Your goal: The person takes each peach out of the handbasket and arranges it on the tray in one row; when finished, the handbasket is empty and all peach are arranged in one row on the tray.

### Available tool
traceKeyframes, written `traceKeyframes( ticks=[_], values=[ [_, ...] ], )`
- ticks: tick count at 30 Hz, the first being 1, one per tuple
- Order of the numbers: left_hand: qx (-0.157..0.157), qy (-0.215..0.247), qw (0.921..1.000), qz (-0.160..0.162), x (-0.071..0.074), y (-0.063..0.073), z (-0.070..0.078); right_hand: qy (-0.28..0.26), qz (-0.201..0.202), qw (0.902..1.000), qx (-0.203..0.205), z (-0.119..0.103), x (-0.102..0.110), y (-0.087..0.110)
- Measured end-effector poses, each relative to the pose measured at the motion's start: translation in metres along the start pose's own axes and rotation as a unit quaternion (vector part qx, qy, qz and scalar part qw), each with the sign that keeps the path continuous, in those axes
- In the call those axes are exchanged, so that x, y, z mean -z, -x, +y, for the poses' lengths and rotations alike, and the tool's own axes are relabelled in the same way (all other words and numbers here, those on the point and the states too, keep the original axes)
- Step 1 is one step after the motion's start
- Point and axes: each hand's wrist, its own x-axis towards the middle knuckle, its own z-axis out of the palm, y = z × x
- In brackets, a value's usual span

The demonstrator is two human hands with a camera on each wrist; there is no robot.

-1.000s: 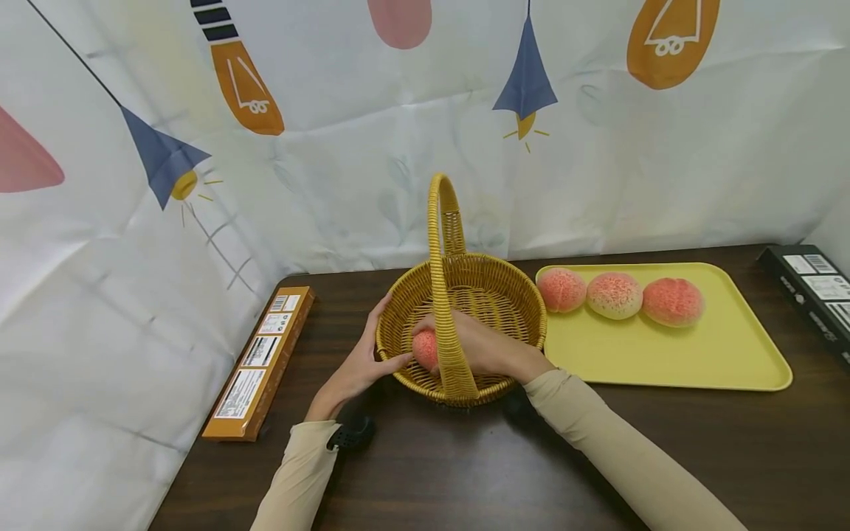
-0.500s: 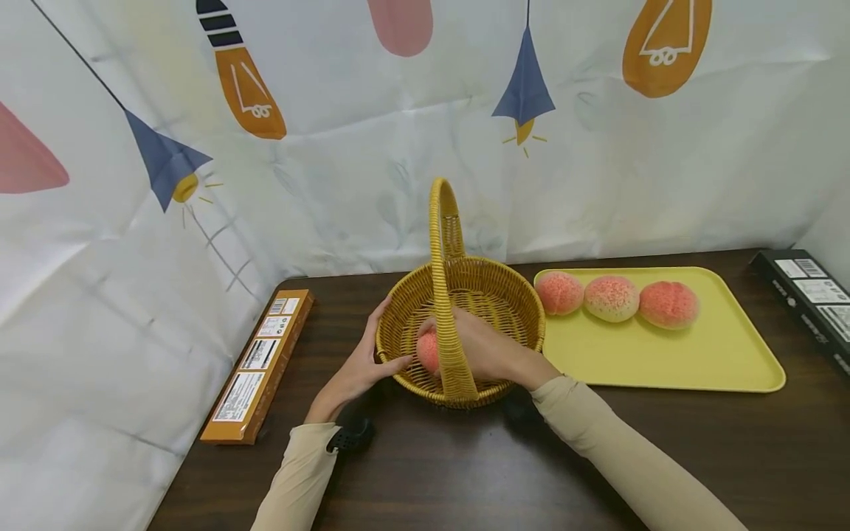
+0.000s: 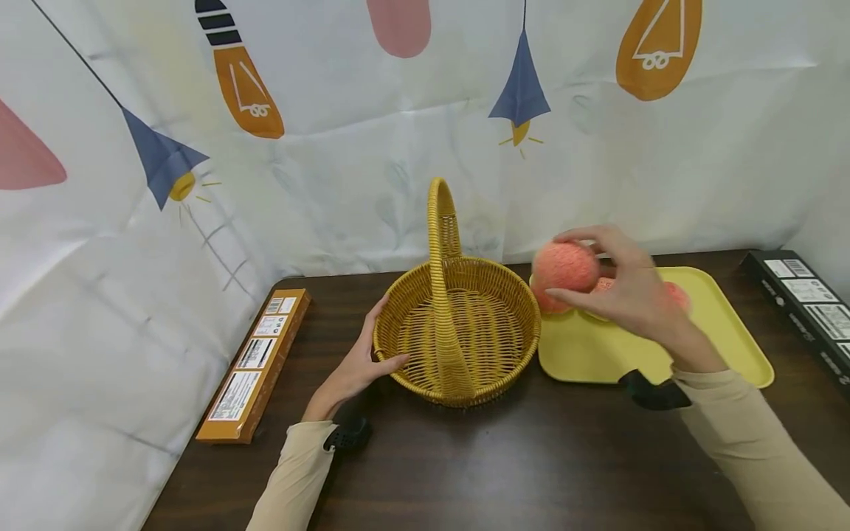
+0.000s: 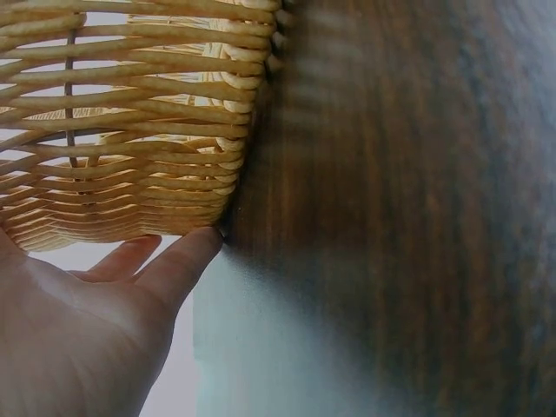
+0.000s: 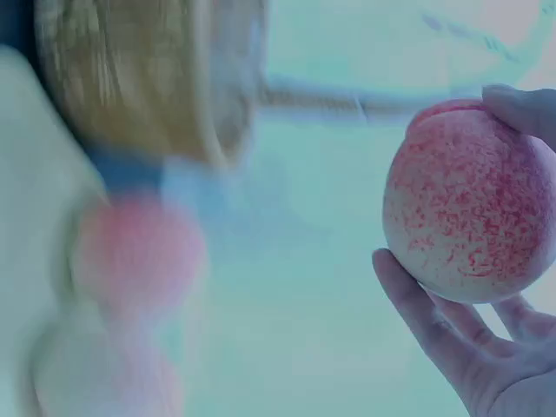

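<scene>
A yellow wicker basket (image 3: 490, 277) with a tall arched handle stands mid-table, with nothing visible inside. My left hand (image 3: 358, 361) holds its left side, thumb over the rim; the left wrist view shows fingers (image 4: 178, 265) along the outer weave. A pink peach (image 3: 567, 267) is in my right hand (image 3: 637, 295), between thumb and fingers, raised over the left end of the yellow tray (image 3: 598, 361). The right wrist view shows this peach (image 5: 469, 204) with a pale lower part. More peaches (image 3: 679, 295) lie on the tray, partly hidden by the right hand and the held peach.
An orange box (image 3: 255, 369) with white labels lies along the table's left side. On the far right lies a black box (image 3: 806, 310). A white printed curtain (image 3: 332, 192) hangs behind the dark wooden table (image 3: 451, 464).
My right hand has lifted the peach out of the basket and carried it right, above the tray. The left hand stays on the basket's rim.
</scene>
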Motion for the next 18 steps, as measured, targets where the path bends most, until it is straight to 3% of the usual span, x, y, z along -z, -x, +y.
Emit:
traceKeyframes(
  ticks=[5, 9, 13, 18],
  values=[
    [0.007, -0.006, 1.0000, 0.003, 0.000, 0.000, 0.001, 0.010, 0.059, 0.9926, -0.106, 0.020, 0.073, 0.012],
    [0.007, -0.011, 0.9999, 0.004, 0.000, -0.001, 0.000, 0.051, 0.107, 0.9770, -0.177, 0.041, 0.115, 0.028],
    [0.007, -0.009, 0.9999, 0.004, 0.001, -0.001, 0.000, 0.100, 0.140, 0.9571, -0.233, 0.066, 0.134, 0.046],
    [0.006, -0.013, 0.9999, 0.003, 0.001, -0.001, 0.000, 0.095, 0.150, 0.9510, -0.253, 0.101, 0.133, 0.066]
  ],
)
